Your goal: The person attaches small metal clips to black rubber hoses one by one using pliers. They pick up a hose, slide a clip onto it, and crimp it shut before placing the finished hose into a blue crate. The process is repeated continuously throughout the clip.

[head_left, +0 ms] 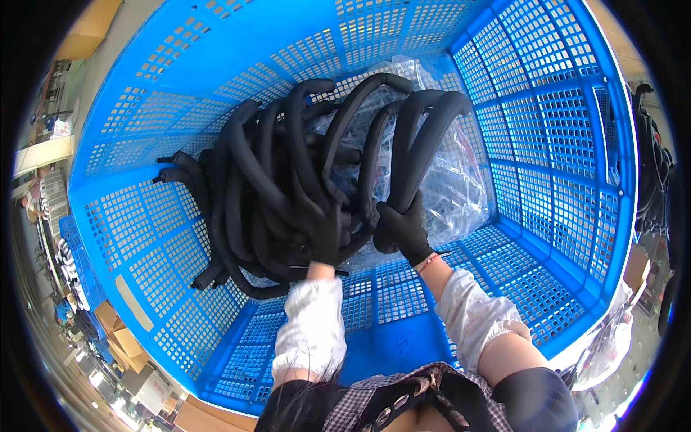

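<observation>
Inside a large blue plastic crate (pixel 403 345) lies a tangled heap of bent black foam tubes (pixel 248 169). My right hand (pixel 404 230), in a black glove, is closed around the lower ends of thick black foam tubes (pixel 432 133) that arch up and over at the heap's right side. My left hand (pixel 324 234), also black-gloved, is in the heap's near right part with its fingers curled on a tube; dark glove and dark tubes blend there. Crumpled clear plastic film (pixel 457 194) lies under and beside the arched tubes.
The crate's perforated walls (pixel 540 122) rise around both arms. Outside, cardboard boxes (pixel 119 335) stand at the lower left, more black tubes (pixel 651 173) hang at the right, and a clear plastic bag (pixel 604 345) sits by the crate's lower right corner.
</observation>
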A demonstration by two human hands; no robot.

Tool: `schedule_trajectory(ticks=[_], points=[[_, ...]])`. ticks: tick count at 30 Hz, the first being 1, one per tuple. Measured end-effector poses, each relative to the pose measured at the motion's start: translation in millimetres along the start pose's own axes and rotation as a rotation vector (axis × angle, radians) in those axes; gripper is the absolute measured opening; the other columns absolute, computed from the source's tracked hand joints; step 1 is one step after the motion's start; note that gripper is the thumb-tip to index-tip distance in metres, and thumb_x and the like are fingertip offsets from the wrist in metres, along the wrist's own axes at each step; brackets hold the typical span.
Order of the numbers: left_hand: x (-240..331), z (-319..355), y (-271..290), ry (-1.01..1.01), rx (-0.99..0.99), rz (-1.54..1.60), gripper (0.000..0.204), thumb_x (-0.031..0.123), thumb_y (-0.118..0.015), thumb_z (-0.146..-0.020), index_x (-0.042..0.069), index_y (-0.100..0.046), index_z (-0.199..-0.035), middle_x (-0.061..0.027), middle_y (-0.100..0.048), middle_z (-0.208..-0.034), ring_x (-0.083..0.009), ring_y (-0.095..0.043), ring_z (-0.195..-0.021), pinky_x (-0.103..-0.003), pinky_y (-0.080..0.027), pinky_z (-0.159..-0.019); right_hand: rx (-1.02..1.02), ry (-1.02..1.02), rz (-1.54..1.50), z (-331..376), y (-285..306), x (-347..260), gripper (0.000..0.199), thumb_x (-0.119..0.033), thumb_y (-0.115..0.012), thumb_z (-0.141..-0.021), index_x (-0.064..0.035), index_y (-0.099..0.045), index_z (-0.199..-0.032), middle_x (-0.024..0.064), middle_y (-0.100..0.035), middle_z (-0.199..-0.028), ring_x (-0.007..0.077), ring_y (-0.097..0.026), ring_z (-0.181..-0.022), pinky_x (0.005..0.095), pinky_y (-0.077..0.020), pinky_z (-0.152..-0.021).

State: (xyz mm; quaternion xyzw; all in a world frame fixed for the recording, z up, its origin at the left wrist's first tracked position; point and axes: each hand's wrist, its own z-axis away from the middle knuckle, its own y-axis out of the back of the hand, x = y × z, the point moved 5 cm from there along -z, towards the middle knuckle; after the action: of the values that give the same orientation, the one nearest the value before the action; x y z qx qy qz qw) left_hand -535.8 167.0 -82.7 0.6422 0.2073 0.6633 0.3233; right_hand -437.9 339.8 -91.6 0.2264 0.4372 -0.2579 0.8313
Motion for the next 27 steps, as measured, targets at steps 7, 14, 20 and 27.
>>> schedule_trajectory(ticks=[7, 14, 20, 27], points=[[-66.7, -44.9, -36.5, 0.203, -0.144, 0.203, 0.073, 0.025, -0.077, -0.079, -0.004, -0.041, -0.136, -0.0192, -0.057, -0.125, -0.0307, -0.058, -0.106, -0.039, -0.047, -0.091, 0.046, -0.069, 0.246, -10.9, 18.6, 16.1, 0.078, -0.023, -0.080, -0.068, 0.0002, -0.043, -0.132, 0.0170, -0.065, -0.103, 0.0278, -0.066, -0.090, 0.0404, -0.0514, -0.080], [-71.4, -36.3, -50.3, 0.442, -0.383, 0.593, 0.060, 0.017, -0.075, -0.081, 0.001, -0.050, -0.132, -0.0113, -0.059, -0.112, -0.0235, -0.059, -0.098, -0.034, -0.052, -0.081, -0.141, -0.184, -0.089, -13.7, 9.7, 61.6, 0.089, -0.024, -0.079, -0.075, -0.0020, -0.028, -0.144, 0.0198, -0.058, -0.120, 0.0272, -0.060, -0.106, 0.0393, -0.0504, -0.087], [-124.3, -41.8, -91.2, 0.568, -0.470, 0.701, 0.058, 0.022, -0.076, -0.080, 0.003, -0.053, -0.130, -0.0114, -0.061, -0.110, -0.0243, -0.059, -0.100, -0.036, -0.052, -0.086, -0.412, -0.377, -0.162, -24.4, 4.8, 88.4, 0.082, -0.026, -0.077, -0.083, 0.0010, -0.030, -0.145, 0.0203, -0.055, -0.130, 0.0297, -0.055, -0.118, 0.0404, -0.0453, -0.099], [-93.7, -8.3, -71.3, 0.601, -0.413, 0.765, 0.064, 0.032, -0.073, -0.085, 0.003, -0.049, -0.137, -0.0106, -0.058, -0.126, -0.0249, -0.054, -0.116, -0.035, -0.044, -0.100, -0.482, -0.597, -0.399, -26.0, 8.7, 86.4, 0.085, -0.029, -0.078, -0.083, -0.0017, -0.028, -0.146, 0.0221, -0.048, -0.137, 0.0304, -0.057, -0.115, 0.0420, -0.0466, -0.099]])
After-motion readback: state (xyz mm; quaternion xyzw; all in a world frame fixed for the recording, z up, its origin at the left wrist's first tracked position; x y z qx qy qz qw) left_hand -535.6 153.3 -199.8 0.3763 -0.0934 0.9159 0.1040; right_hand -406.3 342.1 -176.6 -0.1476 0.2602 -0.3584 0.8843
